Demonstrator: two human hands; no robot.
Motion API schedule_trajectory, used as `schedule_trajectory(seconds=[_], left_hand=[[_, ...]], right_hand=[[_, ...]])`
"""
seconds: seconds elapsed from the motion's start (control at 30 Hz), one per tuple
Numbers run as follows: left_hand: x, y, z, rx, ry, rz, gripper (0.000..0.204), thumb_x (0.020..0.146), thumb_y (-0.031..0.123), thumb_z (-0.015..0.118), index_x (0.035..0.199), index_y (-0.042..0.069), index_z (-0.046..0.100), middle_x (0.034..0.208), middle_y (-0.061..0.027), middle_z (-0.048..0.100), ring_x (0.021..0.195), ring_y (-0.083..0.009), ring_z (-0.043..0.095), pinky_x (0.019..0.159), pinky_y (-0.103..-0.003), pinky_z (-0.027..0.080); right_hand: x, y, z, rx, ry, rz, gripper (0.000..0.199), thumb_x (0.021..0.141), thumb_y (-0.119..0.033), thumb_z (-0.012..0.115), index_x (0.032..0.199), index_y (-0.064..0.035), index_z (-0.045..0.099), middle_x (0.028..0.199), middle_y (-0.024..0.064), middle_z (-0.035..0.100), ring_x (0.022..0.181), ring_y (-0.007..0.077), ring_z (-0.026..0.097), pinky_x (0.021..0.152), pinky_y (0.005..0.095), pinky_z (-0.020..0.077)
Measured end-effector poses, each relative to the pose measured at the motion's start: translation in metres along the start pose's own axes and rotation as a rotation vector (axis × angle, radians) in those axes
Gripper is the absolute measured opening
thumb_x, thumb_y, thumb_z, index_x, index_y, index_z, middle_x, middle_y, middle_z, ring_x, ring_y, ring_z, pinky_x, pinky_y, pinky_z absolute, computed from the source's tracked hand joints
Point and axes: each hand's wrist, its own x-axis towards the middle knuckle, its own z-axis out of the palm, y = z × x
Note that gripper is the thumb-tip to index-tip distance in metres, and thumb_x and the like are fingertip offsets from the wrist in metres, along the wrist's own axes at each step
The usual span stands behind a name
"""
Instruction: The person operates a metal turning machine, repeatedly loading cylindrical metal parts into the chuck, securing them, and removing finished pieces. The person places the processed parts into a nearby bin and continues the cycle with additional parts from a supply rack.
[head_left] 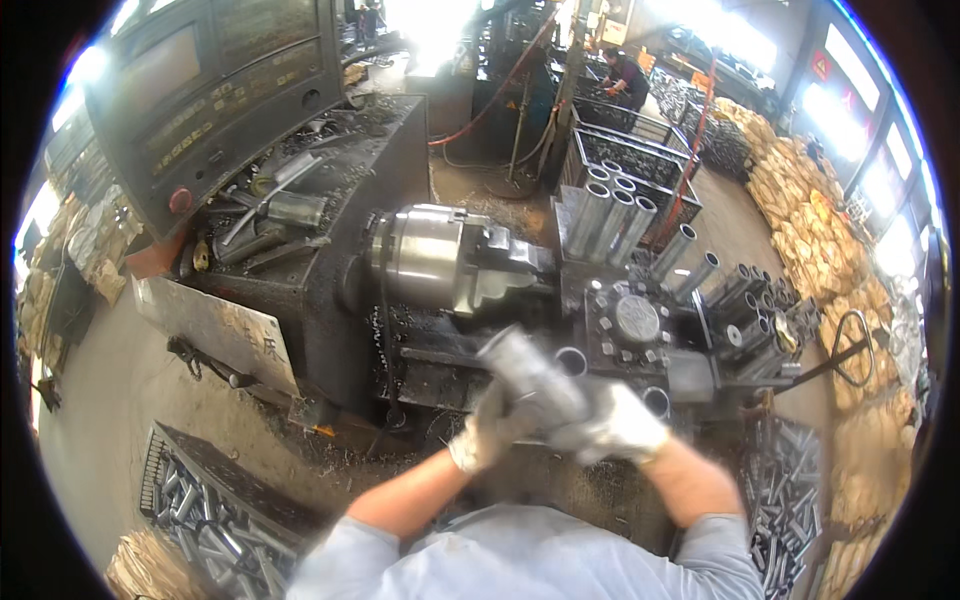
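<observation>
Between my gloved hands I hold a short grey metal tube (530, 368), tilted and smeared by motion, in front of the lathe. My left hand (492, 430) is closed round its lower left side. My right hand (622, 420) is closed on its lower right end; the fingertips are blurred. Open ends of two more tubes show close by, one tube (571, 361) just behind the held one and another tube (656, 401) beside my right hand. Beyond my hands is the lathe chuck (425, 255), its stepped jaws pointing right. A square tool post (637, 318) sits right of it.
Several tubes (610, 225) stand upright behind the tool post, with more tubes (760, 310) at its right. A control panel (230, 100) rises at left. Crates of metal pieces (215, 530) (785, 500) flank me. Stacked sacks (790, 220) line the right. A person (627, 80) works far back.
</observation>
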Motion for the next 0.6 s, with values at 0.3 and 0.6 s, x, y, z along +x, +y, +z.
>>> schedule_trajectory(seconds=[0.3,0.6], left_hand=[[-0.04,-0.09,0.014,-0.465,0.434,-0.715,0.033,0.101,0.017,0.067,0.13,0.002,0.065,0.117,-0.013,0.073,0.108,-0.0283,0.072,0.1,-0.045,0.057],[-0.077,-0.14,-0.022,-1.088,0.215,-0.699,0.049,0.113,0.045,0.052,0.135,0.003,0.065,0.128,-0.0114,0.075,0.118,-0.0284,0.071,0.111,-0.045,0.053]], right_hand=[[0.056,0.187,0.048,0.196,-0.074,0.08,0.067,0.08,-0.041,0.092,0.129,0.0015,0.072,0.104,0.004,0.073,0.086,0.014,0.066,0.078,0.0308,0.0552],[0.022,0.216,0.009,-0.146,-0.169,-0.036,0.057,0.077,-0.028,0.089,0.124,-0.0016,0.07,0.111,0.0137,0.079,0.097,0.0221,0.073,0.088,0.0393,0.0587]])
